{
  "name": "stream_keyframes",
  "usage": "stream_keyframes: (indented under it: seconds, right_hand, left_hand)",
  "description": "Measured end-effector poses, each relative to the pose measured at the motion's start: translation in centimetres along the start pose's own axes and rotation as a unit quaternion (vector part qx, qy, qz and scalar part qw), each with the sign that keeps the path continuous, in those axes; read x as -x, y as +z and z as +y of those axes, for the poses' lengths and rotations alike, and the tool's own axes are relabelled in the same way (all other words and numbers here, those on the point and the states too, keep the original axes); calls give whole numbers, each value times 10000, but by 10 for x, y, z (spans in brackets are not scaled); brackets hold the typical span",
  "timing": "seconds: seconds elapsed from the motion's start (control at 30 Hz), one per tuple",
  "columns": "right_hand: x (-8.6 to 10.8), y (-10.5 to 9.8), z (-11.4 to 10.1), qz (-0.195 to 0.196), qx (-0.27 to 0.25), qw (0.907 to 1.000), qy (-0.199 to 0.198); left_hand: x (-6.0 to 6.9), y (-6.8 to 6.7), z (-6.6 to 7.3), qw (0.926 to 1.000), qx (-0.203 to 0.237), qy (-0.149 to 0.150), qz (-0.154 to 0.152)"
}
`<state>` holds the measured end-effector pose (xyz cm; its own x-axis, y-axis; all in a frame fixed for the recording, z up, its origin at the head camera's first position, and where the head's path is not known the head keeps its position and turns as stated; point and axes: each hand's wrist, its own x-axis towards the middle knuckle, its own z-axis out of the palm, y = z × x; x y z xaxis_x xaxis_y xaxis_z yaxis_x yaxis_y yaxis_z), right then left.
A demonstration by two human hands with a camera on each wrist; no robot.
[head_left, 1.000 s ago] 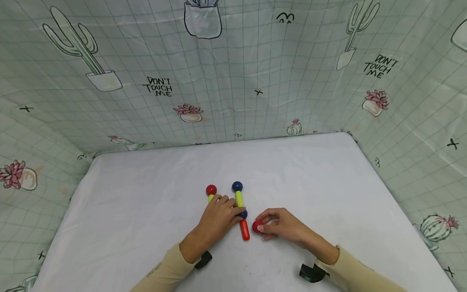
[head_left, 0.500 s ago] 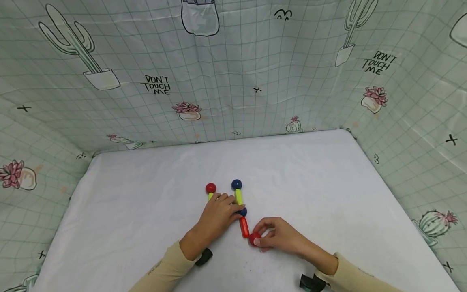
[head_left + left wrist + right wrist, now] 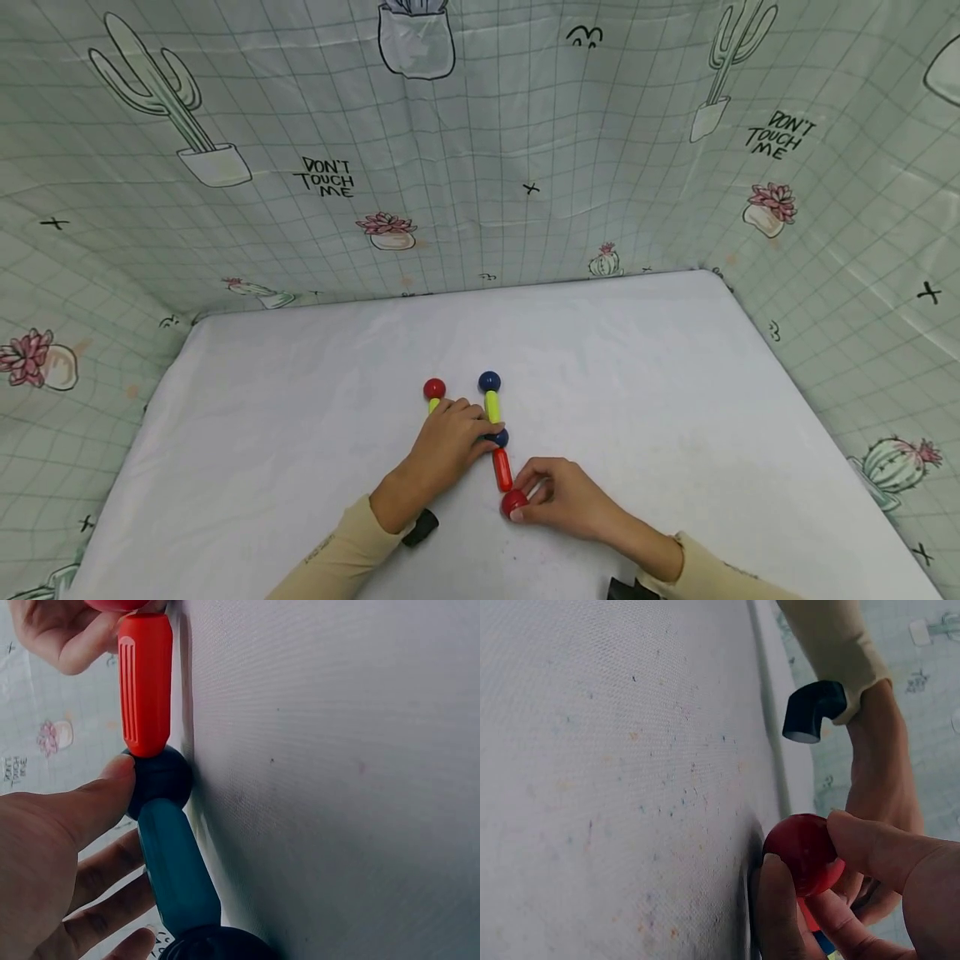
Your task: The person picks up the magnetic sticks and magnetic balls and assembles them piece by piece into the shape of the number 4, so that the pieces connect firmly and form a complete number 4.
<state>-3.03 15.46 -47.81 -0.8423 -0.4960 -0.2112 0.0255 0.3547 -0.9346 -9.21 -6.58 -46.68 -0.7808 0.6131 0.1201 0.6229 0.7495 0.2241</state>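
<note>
My left hand point(image 3: 446, 442) pinches a blue ball point(image 3: 502, 437) between thumb and forefinger. From this ball a red rod point(image 3: 502, 471) runs toward me, and a yellow-green rod point(image 3: 492, 407) leads away to another blue ball point(image 3: 489, 382). A teal rod point(image 3: 180, 862) also joins the pinched ball in the left wrist view, ending at a dark ball point(image 3: 217, 946); my hand covers most of it from above. With thumb and fingers, my right hand point(image 3: 562, 500) holds a red ball point(image 3: 802, 851) at the near end of the red rod, apparently touching it.
Beyond my left hand lies another red ball point(image 3: 434, 389) with a yellow-green rod point(image 3: 433, 405), partly covered by the fingers. Everything rests on a white-covered table point(image 3: 300, 375). Cactus-printed cloth point(image 3: 480, 142) hangs behind and at both sides.
My right hand has brought the red ball toward me and left, from beside the red rod round to its near end. The left hand has stayed in place on the blue ball.
</note>
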Motion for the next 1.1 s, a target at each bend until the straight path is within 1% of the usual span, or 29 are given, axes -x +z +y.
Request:
stream_keyframes:
  seconds: [0.33, 0.5, 0.73, 1.0, 1.1]
  right_hand:
    - [-4, 7, -1, 200, 11, 9998, -98]
    - [-5, 9, -1, 164, -1, 9999, -20]
    - [-6, 9, -1, 107, 124, 9999, 44]
    - [-5, 7, -3, 30, 125, 9999, -7]
    - [-4, 4, -3, 51, 169, 9998, -38]
  left_hand:
    - [-1, 1, -2, 9999, 154, -39, -27]
    - [-1, -1, -2, 9999, 137, 3, -62]
    - [-2, -2, -2, 9998, 178, 15, -95]
    - [2, 0, -5, 9998, 111, 135, 30]
    - [2, 1, -6, 9997, 44, 208, 151]
